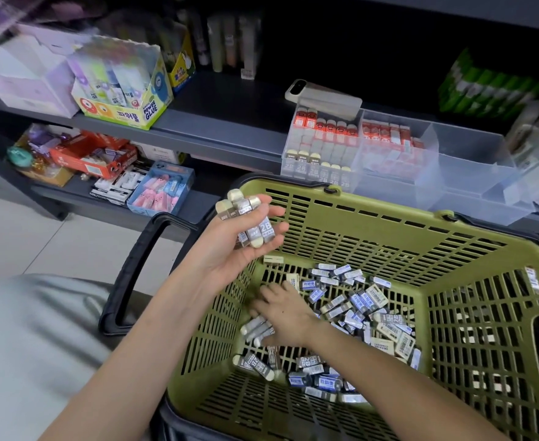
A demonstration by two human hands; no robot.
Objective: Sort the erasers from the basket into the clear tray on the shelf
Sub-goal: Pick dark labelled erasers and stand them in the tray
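**Erasers in hand above a half-emptied basket**

Head view: An olive-green slatted basket [341,214] with black handles sits in front of a dark grey shelf [223,128]. Loose erasers [354,316] in grey, blue and cream sleeves lie scattered over its floor, most of them toward the middle and right, some marked "2B".

On the shelf just behind the basket stands the clear tray [471,160], split into compartments. The leftmost compartment holds upright rows of red-sleeved erasers [328,125] at the back and grey "2B" erasers [315,168] at the front. The next compartment holds more red-sleeved ones lying less neatly. The compartment to the right of that looks bare. A phone [323,97] lies across the tray's back left corner. Further left on the shelf is a yellow "Power Glue" display box [121,100] filled with glue sticks; the lower shelf carries a blue box of pink and blue items [161,194].

The left hand [230,240] is raised over the basket's near-left rim, palm up, fingers curled loosely around a bundle of grey "2B" erasers [249,218]. The right hand [284,313] reaches down to the basket floor, fingers spread and resting on the erasers there; motion blur hides whether it grips any.
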